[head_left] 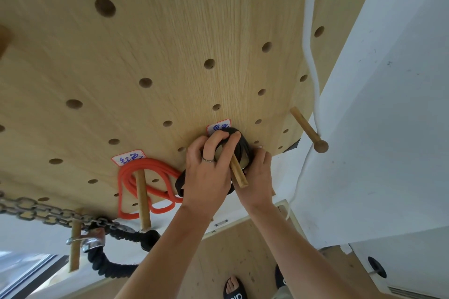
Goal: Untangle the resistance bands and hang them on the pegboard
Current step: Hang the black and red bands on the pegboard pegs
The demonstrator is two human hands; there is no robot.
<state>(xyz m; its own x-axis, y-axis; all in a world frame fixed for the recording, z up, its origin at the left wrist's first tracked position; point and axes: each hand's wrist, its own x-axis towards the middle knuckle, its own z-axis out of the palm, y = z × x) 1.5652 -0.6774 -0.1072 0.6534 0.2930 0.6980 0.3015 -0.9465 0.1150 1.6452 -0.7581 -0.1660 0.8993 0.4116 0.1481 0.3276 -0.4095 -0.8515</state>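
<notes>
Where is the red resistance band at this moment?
In the head view the red resistance band hangs looped over a wooden peg on the pegboard, lower left of centre, just left of both hands.

Both forearms reach up and forward, side by side. The left hand point(207, 170), a ring on one finger, curls its fingers; the right hand point(257, 177) curls beside it, touching.

Head view, close to pegboard point(170, 43)

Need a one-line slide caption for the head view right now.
Both hands, left hand and right hand, loop the black band over a wooden peg beside the hung red band.
</notes>
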